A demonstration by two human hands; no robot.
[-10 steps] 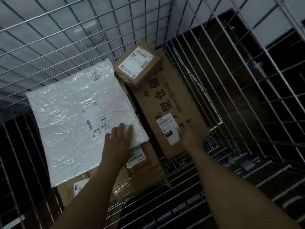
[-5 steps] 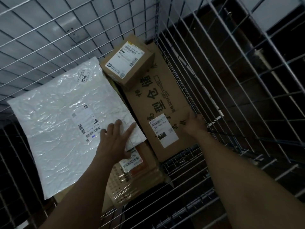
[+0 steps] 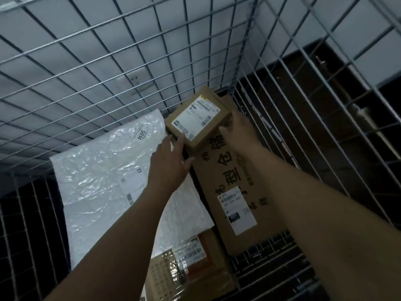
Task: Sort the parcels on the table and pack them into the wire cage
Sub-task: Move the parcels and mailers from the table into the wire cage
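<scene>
Cardboard box sits in wire cage's far corner, left hand's straight fingers pressing it, right hand gripping; white mailer, long carton already packed.

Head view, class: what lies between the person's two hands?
In the head view, the small labelled cardboard box, left hand at its near-left corner, right hand against its right side.

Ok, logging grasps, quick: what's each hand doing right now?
Left hand: open, straight fingers touching the small box.
Right hand: against that box's right side; grip cannot be told.
</scene>
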